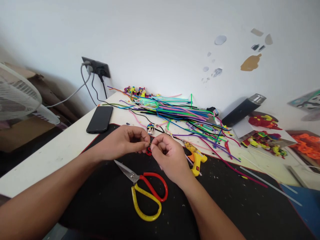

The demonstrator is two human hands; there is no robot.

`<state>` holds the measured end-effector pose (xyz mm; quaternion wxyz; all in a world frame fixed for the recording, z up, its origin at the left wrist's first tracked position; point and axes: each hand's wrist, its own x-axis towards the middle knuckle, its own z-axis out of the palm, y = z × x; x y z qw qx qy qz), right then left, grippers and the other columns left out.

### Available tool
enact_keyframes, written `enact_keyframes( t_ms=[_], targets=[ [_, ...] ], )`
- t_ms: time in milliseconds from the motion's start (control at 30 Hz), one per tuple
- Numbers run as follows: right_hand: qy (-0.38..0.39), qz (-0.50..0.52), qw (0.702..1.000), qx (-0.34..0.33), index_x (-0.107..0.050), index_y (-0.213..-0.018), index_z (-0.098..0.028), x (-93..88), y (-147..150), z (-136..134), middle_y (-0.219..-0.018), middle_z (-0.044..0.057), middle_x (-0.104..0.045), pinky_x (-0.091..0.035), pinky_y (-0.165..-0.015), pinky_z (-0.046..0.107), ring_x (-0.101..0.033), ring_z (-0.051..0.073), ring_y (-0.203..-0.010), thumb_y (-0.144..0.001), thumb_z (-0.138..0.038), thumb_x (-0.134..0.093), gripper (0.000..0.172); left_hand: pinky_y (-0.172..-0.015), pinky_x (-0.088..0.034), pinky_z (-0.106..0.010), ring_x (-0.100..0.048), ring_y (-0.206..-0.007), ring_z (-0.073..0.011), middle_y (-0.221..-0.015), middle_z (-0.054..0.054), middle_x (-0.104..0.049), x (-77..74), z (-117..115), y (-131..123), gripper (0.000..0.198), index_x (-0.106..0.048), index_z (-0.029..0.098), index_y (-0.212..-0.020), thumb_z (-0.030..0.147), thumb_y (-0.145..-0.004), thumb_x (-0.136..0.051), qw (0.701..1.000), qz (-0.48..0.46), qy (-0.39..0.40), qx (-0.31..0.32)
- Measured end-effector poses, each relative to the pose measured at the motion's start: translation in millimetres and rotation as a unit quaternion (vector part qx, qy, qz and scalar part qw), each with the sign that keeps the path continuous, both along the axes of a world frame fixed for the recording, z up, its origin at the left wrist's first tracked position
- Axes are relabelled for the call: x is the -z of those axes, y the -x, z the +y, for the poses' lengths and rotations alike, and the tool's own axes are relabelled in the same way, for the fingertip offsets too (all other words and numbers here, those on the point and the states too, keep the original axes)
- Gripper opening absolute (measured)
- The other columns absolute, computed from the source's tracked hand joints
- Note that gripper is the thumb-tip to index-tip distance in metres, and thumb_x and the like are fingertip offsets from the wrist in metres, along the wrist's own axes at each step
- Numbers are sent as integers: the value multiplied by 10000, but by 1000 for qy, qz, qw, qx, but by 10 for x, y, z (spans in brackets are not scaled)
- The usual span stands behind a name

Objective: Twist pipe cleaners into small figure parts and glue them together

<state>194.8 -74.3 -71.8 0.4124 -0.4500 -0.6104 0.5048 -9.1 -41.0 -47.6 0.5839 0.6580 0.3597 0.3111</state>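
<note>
Over the black mat [105, 200], my left hand [128, 141] and my right hand [167, 153] meet fingertip to fingertip. Both are closed in a pinch, and whatever lies between the fingers is too small to name. A small red curled piece [148, 151] shows just below the fingertips; I cannot tell whether it is held or lies on the mat. Right behind the hands is a little doll-like figure [150, 129] with a white face and a colourful top. Scissors [135, 178] with one red and one yellow handle lie nearer me. Beside my right hand rests a yellow glue gun [197, 161].
Many coloured pipe cleaners [175, 111] are heaped along the wall, with small figures [136, 90] behind. A phone [100, 119] lies at left, near a fan [18, 95]. To the right are a dark flask [242, 108], more figures [265, 141] and clear glue sticks [271, 186].
</note>
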Motion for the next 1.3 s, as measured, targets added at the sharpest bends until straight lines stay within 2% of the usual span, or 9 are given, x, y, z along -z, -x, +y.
enact_keyframes(
  t_ms=[167, 433, 633, 1000, 1300],
  targets=[
    [1, -3, 1000, -12, -608, -863, -235, 35, -15, 11, -553, -117, -456, -277, -460, 225, -390, 85, -425, -885, -272, -654, 62, -691, -486, -223, -617, -705, -128, -757, -5, -714, 28, 15, 45, 175, -722, 157, -840, 320, -899, -747, 997, 58, -57, 3],
    [4, -23, 999, -26, -598, -834, -234, 23, -17, 36, -547, -113, -431, -262, -468, 237, -382, 90, -437, -866, -255, -641, 57, -656, -461, -217, -637, -693, -136, -778, -2, -765, 18, 3, 106, 180, -765, 172, -860, 309, -915, -662, 967, 162, -198, 0],
    [-5, -57, 998, -29, -619, -843, -227, 19, -30, 28, -559, -106, -426, -257, -472, 234, -378, 97, -474, -867, -247, -637, 36, -624, -449, -212, -679, -693, -140, -815, -6, -802, 6, -3, 111, 199, -794, 183, -894, 302, -930, -639, 951, 198, -237, 10],
    [32, 16, 999, -14, -617, -855, -231, 27, -33, 49, -540, -126, -417, -238, -425, 225, -369, 75, -394, -897, -294, -687, 103, -709, -505, -198, -754, -746, -139, -864, -7, -837, 41, 3, 102, 142, -803, 205, -946, 231, -978, -667, 923, 175, -341, -24],
    [67, 73, 995, -22, -617, -859, -227, -26, -29, 40, -506, -142, -432, -238, -369, 197, -384, 61, -341, -894, -320, -715, 140, -751, -533, -187, -767, -771, -135, -876, -13, -844, 47, -8, 88, 105, -808, 191, -957, 212, -989, -710, 928, 124, -347, -42]
  ],
)
